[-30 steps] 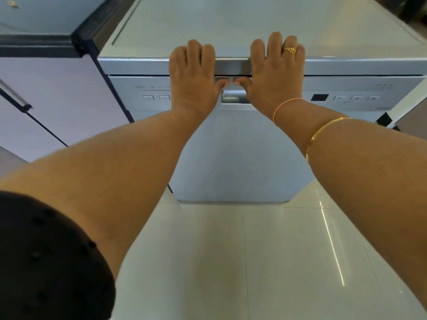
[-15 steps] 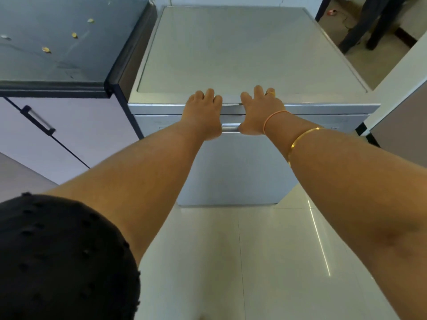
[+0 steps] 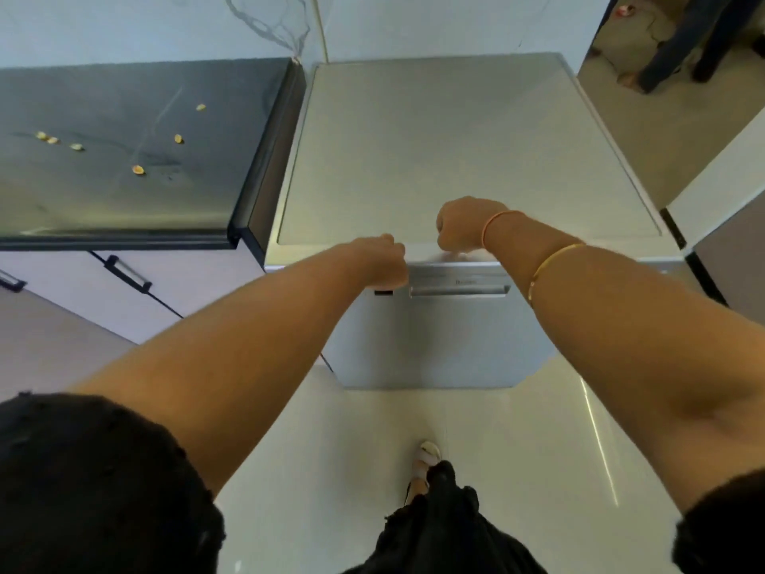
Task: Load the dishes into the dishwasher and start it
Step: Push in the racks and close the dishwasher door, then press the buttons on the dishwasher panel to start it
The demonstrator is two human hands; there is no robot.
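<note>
The silver dishwasher [image 3: 455, 138] stands with its door [image 3: 434, 341] closed, seen from above. Its handle recess [image 3: 459, 291] sits free in the middle of the control strip. My left hand [image 3: 383, 261] reaches over the front top edge left of the recess, and its fingers hang down over the panel, hidden from me. My right hand [image 3: 461, 225] hovers just above the top's front edge, fingers curled into a loose fist with nothing in it. No dishes are in view.
A dark counter [image 3: 124, 159] with several yellow scraps [image 3: 138, 169] adjoins the dishwasher on the left, above a pale cabinet with a black handle [image 3: 126, 275]. White floor tiles [image 3: 414, 428] lie below. Another person's legs [image 3: 679, 43] stand at the top right.
Both hands have left the handle recess. The left slid left along the panel, the right rose and curled above the top edge. My head moved up and back.
</note>
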